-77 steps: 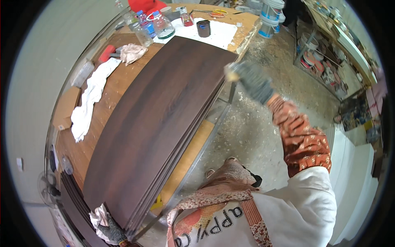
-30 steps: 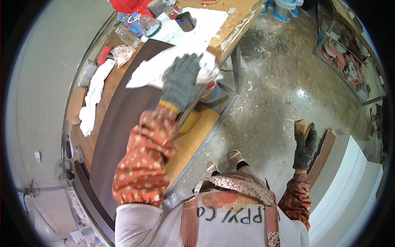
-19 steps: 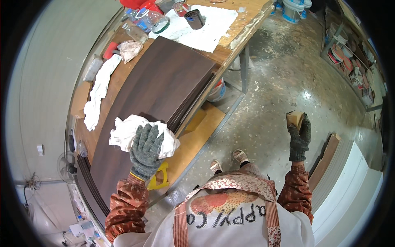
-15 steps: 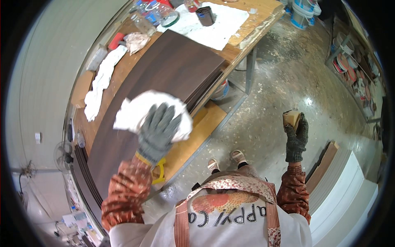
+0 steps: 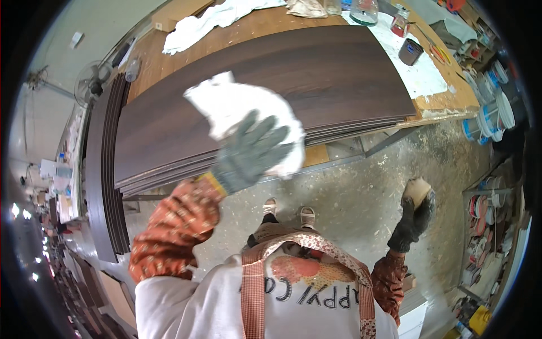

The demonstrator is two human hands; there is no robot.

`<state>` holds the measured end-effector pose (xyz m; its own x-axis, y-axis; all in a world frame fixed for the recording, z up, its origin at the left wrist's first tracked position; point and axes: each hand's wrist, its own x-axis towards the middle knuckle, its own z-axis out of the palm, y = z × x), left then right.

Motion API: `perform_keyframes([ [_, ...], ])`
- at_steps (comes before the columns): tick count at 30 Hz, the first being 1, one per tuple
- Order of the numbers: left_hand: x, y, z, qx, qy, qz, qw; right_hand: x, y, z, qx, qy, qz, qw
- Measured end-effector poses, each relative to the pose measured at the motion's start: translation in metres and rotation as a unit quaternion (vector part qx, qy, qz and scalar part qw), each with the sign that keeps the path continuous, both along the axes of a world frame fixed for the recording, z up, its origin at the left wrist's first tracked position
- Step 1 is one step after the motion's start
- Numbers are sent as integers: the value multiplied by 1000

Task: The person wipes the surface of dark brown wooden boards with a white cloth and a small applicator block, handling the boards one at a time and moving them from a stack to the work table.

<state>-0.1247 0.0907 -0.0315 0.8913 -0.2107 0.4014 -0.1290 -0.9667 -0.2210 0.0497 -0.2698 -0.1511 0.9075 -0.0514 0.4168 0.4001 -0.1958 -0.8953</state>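
My left hand [image 5: 248,153], in a grey work glove, presses a white rag [image 5: 234,110] onto the top of a stack of dark brown wood-grain boards [image 5: 316,79] lying on a workbench. The rag lies near the stack's front edge. My right hand [image 5: 415,217], in a dark glove, hangs at my side over the floor and grips a small tan sanding block [image 5: 416,189].
On the wooden bench [image 5: 265,22] behind the boards lie white cloths [image 5: 209,20], a white sheet of paper [image 5: 420,70], a dark cup [image 5: 410,52] and glass jars [image 5: 364,11]. More dark boards [image 5: 104,169] stand at the left. Buckets [image 5: 488,116] sit on the dusty concrete floor [image 5: 361,192].
My left hand has slid the rag along the boards while my view swung round over the bench. The right hand stays low at my side with the block.
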Motion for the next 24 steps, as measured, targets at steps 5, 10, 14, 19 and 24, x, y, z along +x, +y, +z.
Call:
perform_keyframes([
  [5,-157,58,-6,2,37,177,984,-2,84,68,-89,-99,172,976],
  [10,-307,109,-15,-39,18,370,928,-15,139,105,-250,-254,251,900],
  [14,-400,136,-30,-383,-145,543,733,-39,176,120,-270,-261,269,887],
  [19,-417,182,5,-374,-267,423,781,-61,234,129,-40,-64,279,957],
  [24,-364,210,17,-397,-151,550,719,-95,276,121,24,-4,344,938],
])
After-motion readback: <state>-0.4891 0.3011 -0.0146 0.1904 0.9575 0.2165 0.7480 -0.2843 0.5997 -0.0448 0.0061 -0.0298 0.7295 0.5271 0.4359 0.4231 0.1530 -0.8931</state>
